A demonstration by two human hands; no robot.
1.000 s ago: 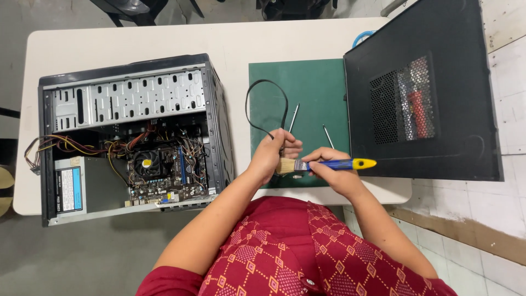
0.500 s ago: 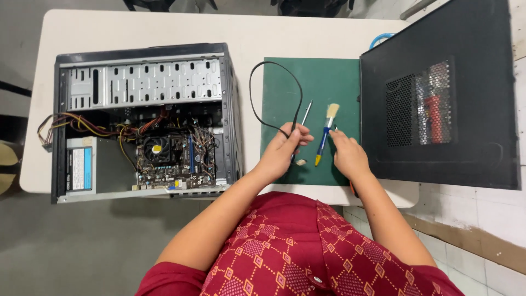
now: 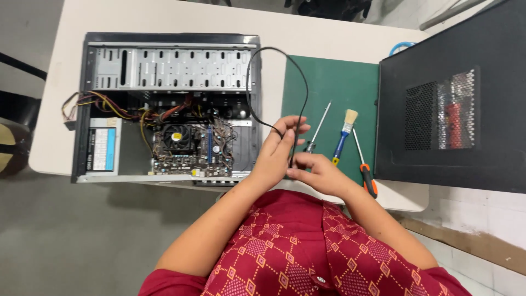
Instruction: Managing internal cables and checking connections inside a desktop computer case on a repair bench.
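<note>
My left hand (image 3: 278, 152) pinches a thin black cable (image 3: 257, 60) that loops up over the open computer case (image 3: 164, 107) and back down. My right hand (image 3: 318, 172) grips the same cable's lower end just below the left hand, at the table's front edge. Both hands meet over the left part of a green mat (image 3: 334, 87). On the mat to the right of my hands lie a thin screwdriver (image 3: 319, 127), a blue-handled brush (image 3: 343, 137) with pale bristles, and an orange-handled screwdriver (image 3: 364, 163).
The case lies on its side on a pale table (image 3: 164, 19), showing the motherboard, fan and coloured wires. A black side panel (image 3: 455, 98) with a mesh vent stands at the right. A blue object (image 3: 402, 46) peeks out behind the panel.
My right hand has let go of the brush, which now lies on the mat. Both hands have taken hold of the black cable. The view has shifted left.
</note>
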